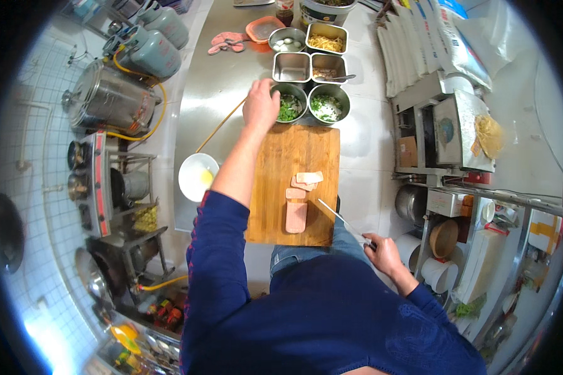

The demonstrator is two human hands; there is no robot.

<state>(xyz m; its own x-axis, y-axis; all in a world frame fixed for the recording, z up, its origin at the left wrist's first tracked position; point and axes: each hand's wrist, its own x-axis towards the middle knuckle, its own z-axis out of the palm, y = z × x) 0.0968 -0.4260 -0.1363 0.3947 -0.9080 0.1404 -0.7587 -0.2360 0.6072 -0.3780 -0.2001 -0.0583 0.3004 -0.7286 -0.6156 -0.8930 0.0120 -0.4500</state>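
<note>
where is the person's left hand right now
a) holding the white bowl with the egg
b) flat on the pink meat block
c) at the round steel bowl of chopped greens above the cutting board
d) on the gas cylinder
c: the left hand reaches past the cutting board to the rim of the steel bowl of chopped greens, while the right hand holds a knife near the pink meat block.
</note>
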